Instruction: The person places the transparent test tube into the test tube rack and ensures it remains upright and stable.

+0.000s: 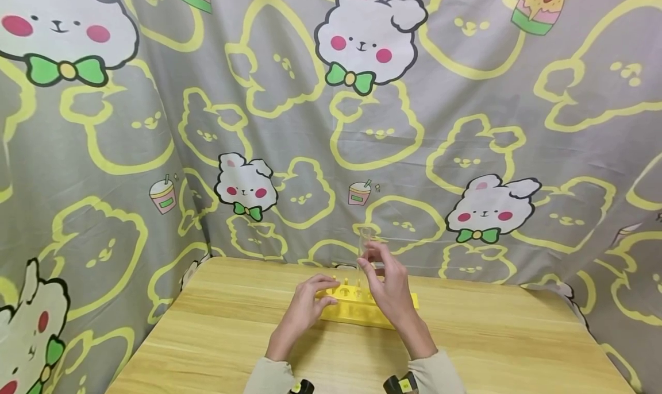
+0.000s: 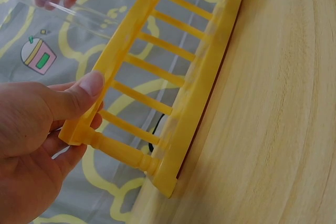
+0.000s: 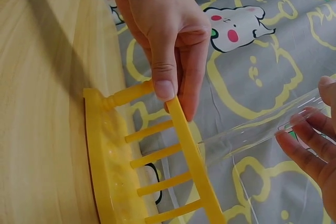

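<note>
A yellow test tube rack (image 1: 357,315) stands on the wooden table, its top plate pierced by a row of holes. My left hand (image 1: 304,303) grips the rack's left end, with the thumb (image 2: 90,86) on one side of the top plate and the fingers on the other. Between the thumb and fingers of my right hand (image 1: 389,285) is a clear test tube (image 3: 247,132), pinched and standing upright over the rack. The tube's lower end meets the top plate at a hole near the middle. Thin yellow pegs (image 2: 167,72) join the rack's top plate and base.
The pale wooden table (image 1: 217,325) spreads to both sides of the rack and in front of it. Behind and to the left hangs a grey curtain (image 1: 300,135) with rabbit prints, close along the table's back edge. Black cameras (image 1: 400,383) sit at both sleeves.
</note>
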A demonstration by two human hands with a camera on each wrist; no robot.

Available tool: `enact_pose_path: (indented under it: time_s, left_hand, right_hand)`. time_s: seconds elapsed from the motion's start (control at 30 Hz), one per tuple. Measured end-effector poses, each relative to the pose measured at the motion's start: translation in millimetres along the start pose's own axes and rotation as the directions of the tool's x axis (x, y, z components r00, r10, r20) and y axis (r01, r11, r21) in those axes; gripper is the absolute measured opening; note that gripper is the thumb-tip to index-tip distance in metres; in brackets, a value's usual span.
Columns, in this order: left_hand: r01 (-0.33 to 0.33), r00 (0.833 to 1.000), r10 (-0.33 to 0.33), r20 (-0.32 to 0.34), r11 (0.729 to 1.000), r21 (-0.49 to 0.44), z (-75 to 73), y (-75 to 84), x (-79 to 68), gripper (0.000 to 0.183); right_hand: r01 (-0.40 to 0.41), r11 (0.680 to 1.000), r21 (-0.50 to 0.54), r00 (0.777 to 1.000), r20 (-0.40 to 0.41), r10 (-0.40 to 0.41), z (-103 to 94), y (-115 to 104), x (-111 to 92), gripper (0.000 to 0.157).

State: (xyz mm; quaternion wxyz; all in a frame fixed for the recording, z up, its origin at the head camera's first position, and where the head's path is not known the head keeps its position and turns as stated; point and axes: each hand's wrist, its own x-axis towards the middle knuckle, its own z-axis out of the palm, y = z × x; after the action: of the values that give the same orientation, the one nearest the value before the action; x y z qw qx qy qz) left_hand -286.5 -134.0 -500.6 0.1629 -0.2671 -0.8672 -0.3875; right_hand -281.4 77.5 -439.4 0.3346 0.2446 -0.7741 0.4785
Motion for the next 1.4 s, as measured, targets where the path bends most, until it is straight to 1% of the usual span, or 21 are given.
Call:
enact_pose_path:
  time_s: [0.13, 0.3, 0.37, 0.57, 0.8, 1.03, 1.13, 1.27, 1.4]
  left_hand:
    - [-0.010, 1.000, 0.010, -0.010, 1.000, 0.001, -0.4, -1.1, -0.1, 0.035]
    - [-0.055, 0.998, 0.056, -0.025, 0.998, 0.012, 1.1, -2.6, 0.4, 0.034]
    - [-0.062, 0.998, 0.062, -0.027, 0.998, 0.017, 1.3, -2.5, 0.4, 0.034]
    - [-0.025, 1.000, 0.025, -0.004, 1.000, 0.012, 0.6, -0.1, 1.8, 0.034]
    - [-0.036, 0.999, 0.036, -0.018, 0.999, 0.021, 1.3, -0.2, 1.7, 0.034]
    - [-0.012, 1.000, 0.012, -0.006, 0.999, 0.033, 0.0, -0.2, 1.1, 0.035]
    - [-0.020, 1.000, 0.020, -0.017, 0.999, 0.036, -0.2, 0.0, 1.0, 0.035]
    - [-0.038, 0.999, 0.039, -0.032, 0.999, 0.036, 0.4, 0.1, 1.7, 0.035]
    - [-0.024, 0.999, 0.025, -0.025, 1.000, 0.018, 0.5, 0.7, 2.7, 0.035]
  right_hand:
    - [-0.009, 1.000, -0.003, 1.000, 0.009, 0.009, 2.1, 0, -1, 0.031]
    - [-0.029, 1.000, -0.002, 1.000, -0.001, 0.029, 3.4, 2, -5, 0.030]
    - [-0.027, 1.000, 0.004, 1.000, -0.006, 0.027, 4.1, 3, -7, 0.030]
    - [-0.026, 1.000, 0.011, 0.999, -0.018, 0.026, 7.1, 6, -12, 0.032]
    - [-0.032, 0.999, 0.009, 0.999, -0.029, 0.033, 11.0, 9, -18, 0.035]
    - [-0.049, 0.999, 0.022, 0.999, -0.012, 0.050, 14.0, 10, -23, 0.029]
    - [-0.063, 0.998, 0.023, 0.998, -0.006, 0.063, 15.2, 11, -25, 0.027]
    - [-0.076, 0.997, 0.028, 0.997, -0.018, 0.077, 15.9, 12, -27, 0.027]
    - [-0.081, 0.996, 0.031, 0.996, -0.035, 0.083, 16.3, 12, -28, 0.026]
